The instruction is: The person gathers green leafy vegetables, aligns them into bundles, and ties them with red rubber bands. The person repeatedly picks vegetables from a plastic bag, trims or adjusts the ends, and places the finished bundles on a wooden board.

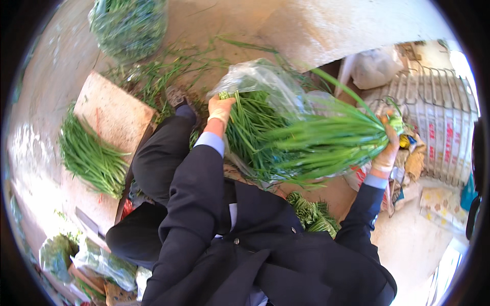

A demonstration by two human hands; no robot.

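Observation:
My right hand (388, 149) grips a large bunch of long green leaves, likely garlic chives (333, 137), by its pale stalk ends. The leaves fan leftward, blurred, over a clear plastic bag (256, 72). More chives (249, 126) lie inside that bag, their stalk ends towards the left. At the bag's left rim, my left hand (220, 109) is closed on the plastic; whether it also grips the stalks beside its thumb is hard to tell. Near my right hip, several tied bundles of greens (312, 214) rest low down, partly hidden by my jacket.
Left of my knee, a loose pile of chives (93, 153) lies on a wooden board (111, 103) with a broad knife blade (87, 222). A filled bag of greens (130, 30) stands at the upper left. Leaf scraps (164, 76) litter the floor. At right is a ribbed white basket (440, 118).

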